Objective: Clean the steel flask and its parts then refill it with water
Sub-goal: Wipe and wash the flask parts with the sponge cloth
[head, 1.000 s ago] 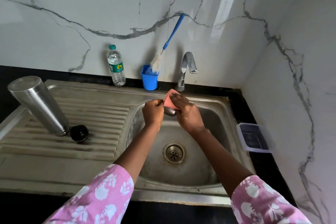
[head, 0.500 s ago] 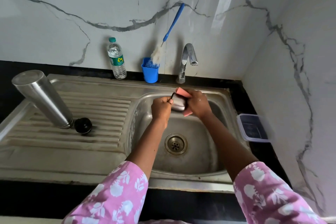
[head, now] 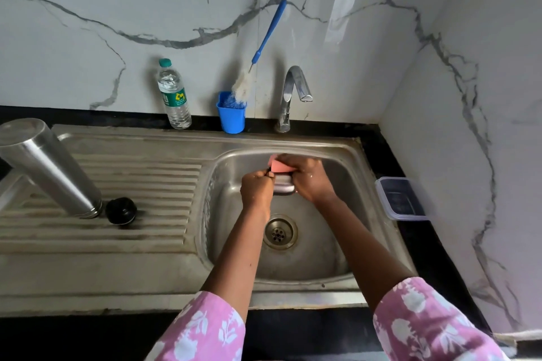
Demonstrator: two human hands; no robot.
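I'm seeing the stainless steel sink unit [head: 346,155] with its ribbed drainboard set in the black desk, and everything's happening over the basin. The tall steel flask body [head: 48,165] is standing mouth-down on the drainboard at left, w/ the round black stopper [head: 121,210] lying just beside its rim, apart from the hands. Can't tell if those two are washed yet. The curved chrome tap [head: 293,97] is showing no water running. The clear plastic water bottle w/ green cap [head: 173,97] is waiting by the wall, unopened, so I'm judging refill isn't started. Blue-handled bottle brush [head: 258,53] is sitting in its blue cup. My left hand [head: 256,189] is gripping the small steel flask cup [head: 284,187] over the basin, fingers curled round it; my right hand [head: 308,180] is clasping the pink sponge [head: 278,165] against that cup. So I'm reckoning we're mid-scrub on the cup; rinse, reassembly and refill are left.
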